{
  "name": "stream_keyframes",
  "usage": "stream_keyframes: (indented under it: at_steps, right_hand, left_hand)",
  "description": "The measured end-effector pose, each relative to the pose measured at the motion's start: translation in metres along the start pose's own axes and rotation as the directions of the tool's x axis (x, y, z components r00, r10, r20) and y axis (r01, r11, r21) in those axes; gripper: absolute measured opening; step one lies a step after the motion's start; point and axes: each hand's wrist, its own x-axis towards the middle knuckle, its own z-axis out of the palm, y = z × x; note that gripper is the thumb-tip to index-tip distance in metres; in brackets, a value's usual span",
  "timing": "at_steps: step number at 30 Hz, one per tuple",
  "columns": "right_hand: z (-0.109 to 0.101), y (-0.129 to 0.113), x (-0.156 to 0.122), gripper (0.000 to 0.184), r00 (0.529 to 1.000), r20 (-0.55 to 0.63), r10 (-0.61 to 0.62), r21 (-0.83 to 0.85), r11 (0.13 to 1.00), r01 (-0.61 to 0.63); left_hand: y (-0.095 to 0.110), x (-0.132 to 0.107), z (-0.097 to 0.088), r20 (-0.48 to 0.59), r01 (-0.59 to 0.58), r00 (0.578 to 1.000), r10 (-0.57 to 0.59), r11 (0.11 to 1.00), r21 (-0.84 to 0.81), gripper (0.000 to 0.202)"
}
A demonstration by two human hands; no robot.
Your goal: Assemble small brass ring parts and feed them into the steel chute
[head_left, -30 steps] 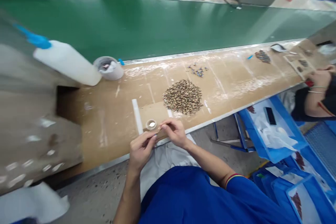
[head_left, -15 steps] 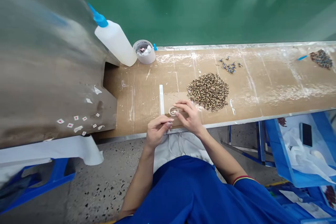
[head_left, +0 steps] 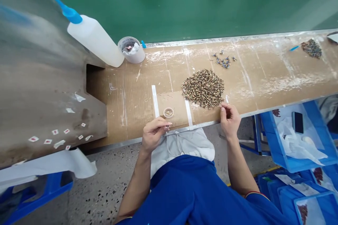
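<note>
My left hand (head_left: pixel 155 133) is pinched at the bench's front edge, with a tiny dark piece between thumb and forefinger, too small to name. Just beyond those fingertips stands a small round cup (head_left: pixel 166 116) with thin pale sticks across it. Farther right, my right hand (head_left: pixel 230 121) has thumb and forefinger pressed together at the lower right edge of a heap of small brass-coloured and dark parts (head_left: pixel 203 88). Whether that hand pinches one of the parts is hidden. Several blue-tipped parts (head_left: pixel 225 62) lie scattered behind the heap.
On the cardboard-covered bench (head_left: pixel 132 109) stand a white bottle with blue nozzle (head_left: pixel 92 38) and a tub of scraps (head_left: pixel 136 56). A metal housing (head_left: pixel 52 88) rises at left. Another heap (head_left: pixel 312 48) lies far right. Blue bins (head_left: pixel 287 160), one holding a phone (head_left: pixel 298 122), sit below right.
My right hand has left the small cup and moved right to the edge of the heap. My left hand keeps its pinch near the cup. The camera view has shifted.
</note>
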Motion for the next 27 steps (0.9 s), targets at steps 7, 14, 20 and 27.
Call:
stream_keyframes:
  at_steps: [7, 14, 20, 27]
  right_hand:
    - [0.004, -0.007, -0.006, 0.019, 0.976, 0.178, -0.126, -0.032, 0.991, 0.133]
    - [0.006, -0.012, -0.003, 0.022, 0.967, 0.243, -0.084, -0.091, 0.990, 0.109]
    - [0.010, -0.021, -0.003, 0.023, 0.967, 0.247, -0.061, -0.146, 0.984, 0.100]
    - [0.017, -0.031, -0.002, 0.025, 0.972, 0.234, 0.004, -0.177, 0.984, 0.039]
  left_hand:
    - [0.003, -0.001, 0.003, -0.003, -0.009, 1.000, 0.009, 0.998, 0.061, 0.011]
    - [0.004, -0.001, 0.003, 0.010, -0.026, 1.000, 0.025, 0.998, 0.054, 0.009]
    - [0.005, -0.002, 0.004, 0.009, -0.033, 0.999, 0.033, 0.996, 0.085, 0.008]
    - [0.005, -0.004, 0.006, 0.000, -0.035, 0.999, 0.036, 0.980, 0.195, 0.012]
